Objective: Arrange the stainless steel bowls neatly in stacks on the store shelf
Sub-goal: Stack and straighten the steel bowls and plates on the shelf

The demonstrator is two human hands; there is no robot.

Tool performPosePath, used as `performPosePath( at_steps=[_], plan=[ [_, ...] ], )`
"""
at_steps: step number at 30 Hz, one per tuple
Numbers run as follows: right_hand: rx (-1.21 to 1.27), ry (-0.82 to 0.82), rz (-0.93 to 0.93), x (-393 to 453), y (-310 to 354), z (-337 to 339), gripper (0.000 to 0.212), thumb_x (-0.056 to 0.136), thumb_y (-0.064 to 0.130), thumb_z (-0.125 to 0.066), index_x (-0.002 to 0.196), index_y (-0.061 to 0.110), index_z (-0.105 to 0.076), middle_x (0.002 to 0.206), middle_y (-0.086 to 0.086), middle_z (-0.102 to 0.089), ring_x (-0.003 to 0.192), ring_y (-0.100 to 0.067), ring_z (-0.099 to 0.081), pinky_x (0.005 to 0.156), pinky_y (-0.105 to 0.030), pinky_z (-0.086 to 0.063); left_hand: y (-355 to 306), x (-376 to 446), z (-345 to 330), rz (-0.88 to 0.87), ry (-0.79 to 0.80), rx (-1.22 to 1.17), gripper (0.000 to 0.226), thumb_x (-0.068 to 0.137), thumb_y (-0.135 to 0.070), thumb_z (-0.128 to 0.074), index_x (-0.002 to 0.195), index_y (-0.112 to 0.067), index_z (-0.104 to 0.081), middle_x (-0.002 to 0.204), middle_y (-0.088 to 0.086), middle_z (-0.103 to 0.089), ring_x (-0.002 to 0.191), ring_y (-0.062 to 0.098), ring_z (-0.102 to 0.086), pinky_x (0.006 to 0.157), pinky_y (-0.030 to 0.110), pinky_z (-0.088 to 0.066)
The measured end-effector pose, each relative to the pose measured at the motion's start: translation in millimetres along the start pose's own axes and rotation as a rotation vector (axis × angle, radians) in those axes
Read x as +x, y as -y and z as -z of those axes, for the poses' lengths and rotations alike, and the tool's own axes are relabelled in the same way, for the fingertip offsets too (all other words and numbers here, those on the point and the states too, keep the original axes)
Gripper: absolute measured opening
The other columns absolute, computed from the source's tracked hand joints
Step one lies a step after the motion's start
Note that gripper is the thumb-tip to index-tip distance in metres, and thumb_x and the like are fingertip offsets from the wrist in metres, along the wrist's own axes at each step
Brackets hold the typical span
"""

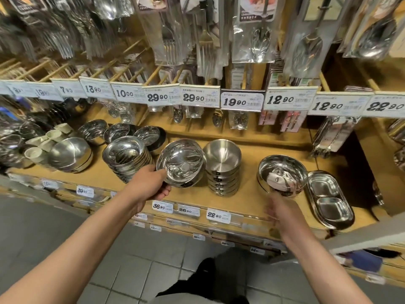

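A shiny round stainless steel bowl [182, 164] is tilting toward the camera above the yellow wooden store shelf [245, 200], the left hand [151, 184] gripping its near rim at about seven o'clock, thumb curled over the edge. At its three o'clock a stack of matte steel bowls [222, 170] is standing just beside it; at nine o'clock a leaning stack of polished bowls [128, 159] is sitting. Farther toward three o'clock, a second mirror-bright bowl [282, 175] is resting near a divided oval steel tray [328, 200]. The right hand [281, 212] is blurring below that bowl; whether its fingers are spread or curled, I cannot tell.
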State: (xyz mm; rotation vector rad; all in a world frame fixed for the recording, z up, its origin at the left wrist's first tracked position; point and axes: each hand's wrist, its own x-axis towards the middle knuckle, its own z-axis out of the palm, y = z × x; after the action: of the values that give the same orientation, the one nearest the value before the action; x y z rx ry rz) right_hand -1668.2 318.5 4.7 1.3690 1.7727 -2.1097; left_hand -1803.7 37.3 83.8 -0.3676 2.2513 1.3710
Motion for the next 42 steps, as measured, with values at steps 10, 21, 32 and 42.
performPosePath(
  at_steps=[10,21,32,42],
  plan=[
    [-0.160,0.311,-0.015,-38.3,-2.3,-89.3,0.012,0.102,0.025,-0.059,0.106,0.014,-0.063,0.106,-0.007,-0.070,0.094,-0.017,-0.068,0.072,-0.027,-0.057,41.5,16.6,54.5,0.004,-0.119,0.004,0.019,0.099,-0.009,-0.045,0.103,0.000,-0.061,0.056,0.007,-0.064,0.041,0.011,-0.054,0.039,0.021,-0.046],
    [-0.063,0.356,0.212,-33.5,30.5,-210.9,0.062,0.097,0.034,-0.066,0.151,0.019,-0.041,0.133,-0.007,-0.057,0.105,-0.015,-0.064,0.064,-0.026,-0.061,22.2,67.7,89.5,-0.188,0.019,0.176,0.035,0.099,-0.008,-0.044,0.070,0.001,-0.061,0.062,0.019,-0.064,0.047,0.025,-0.056,0.046,0.027,-0.047],
    [0.035,0.048,0.217,-2.6,19.7,-259.8,0.015,0.099,0.012,-0.062,0.113,0.008,-0.064,0.088,-0.006,-0.072,0.063,-0.010,-0.068,0.062,-0.024,-0.058,13.2,124.5,82.9,-0.311,0.141,0.338,0.033,0.102,-0.029,-0.050,0.090,-0.005,-0.069,0.091,0.018,-0.075,0.091,0.033,-0.070,0.087,0.040,-0.055],
    [-0.225,-0.184,0.182,20.0,8.8,-272.0,0.026,0.095,0.022,-0.061,0.114,0.008,-0.071,0.105,-0.010,-0.075,0.102,-0.029,-0.069,0.098,-0.053,-0.055,20.9,147.4,52.4,-0.410,0.154,0.543,0.028,0.103,-0.021,-0.053,0.120,-0.001,-0.063,0.123,0.015,-0.065,0.109,0.028,-0.063,0.089,0.031,-0.050]
  ],
)
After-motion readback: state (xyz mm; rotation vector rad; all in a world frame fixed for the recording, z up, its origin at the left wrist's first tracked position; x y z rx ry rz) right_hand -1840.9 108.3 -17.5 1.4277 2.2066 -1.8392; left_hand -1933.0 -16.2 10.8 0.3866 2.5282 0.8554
